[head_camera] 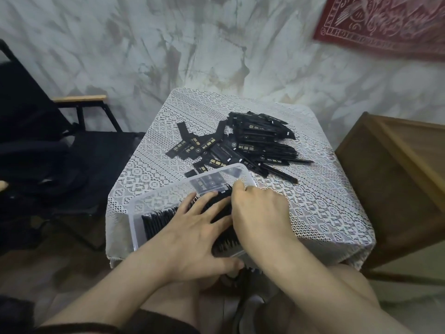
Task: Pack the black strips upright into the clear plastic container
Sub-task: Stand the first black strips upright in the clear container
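the left hand [192, 229] lies flat, fingers spread apart, pressing the tops of the thin black strips [156, 222] standing upright in the clear rectangular plastic container [134, 227]. the right hand [260, 213] curls down over the same row, its fingertips hidden, so i cannot tell its grip.

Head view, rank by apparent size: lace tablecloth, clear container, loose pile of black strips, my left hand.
1. lace tablecloth
2 and 3. loose pile of black strips and clear container: they look alike, and the container is partly covered, so unranked
4. left hand, enlarged by nearness
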